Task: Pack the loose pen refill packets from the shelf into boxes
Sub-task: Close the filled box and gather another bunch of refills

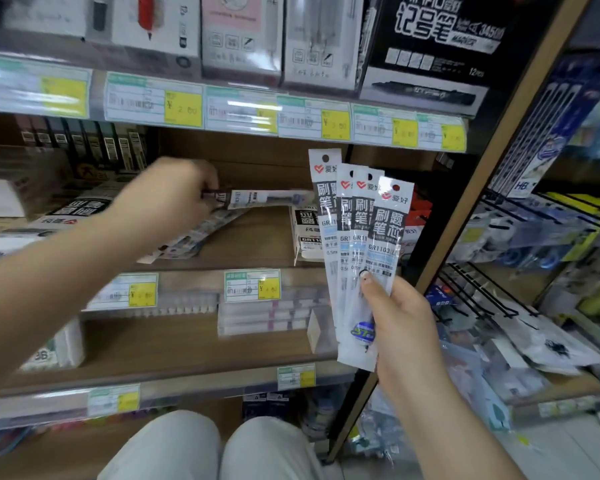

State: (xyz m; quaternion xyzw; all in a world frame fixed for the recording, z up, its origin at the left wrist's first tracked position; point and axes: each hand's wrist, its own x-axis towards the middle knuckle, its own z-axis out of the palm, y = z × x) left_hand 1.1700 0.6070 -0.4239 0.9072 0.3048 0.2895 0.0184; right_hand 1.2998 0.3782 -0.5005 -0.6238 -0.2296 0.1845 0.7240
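My right hand [400,323] holds several long clear refill packets [359,237] fanned upright in front of the shelf's right end. My left hand [174,199] reaches over the wooden middle shelf [257,237] and grips one refill packet [267,197], held level just above the board. More loose packets [194,237] lie in a slanted pile under that hand. A small white refill box [307,233] stands on the shelf behind the fanned packets, partly hidden by them. Further flat refill boxes [73,209] lie at the shelf's left.
Price-tag strips [243,116] run along each shelf edge. Pen and marker boxes [430,46] fill the top shelf. A lower shelf holds clear cases [267,313]. A wire hook rack [492,289] with hanging goods stands to the right. My knees [215,448] are at the bottom.
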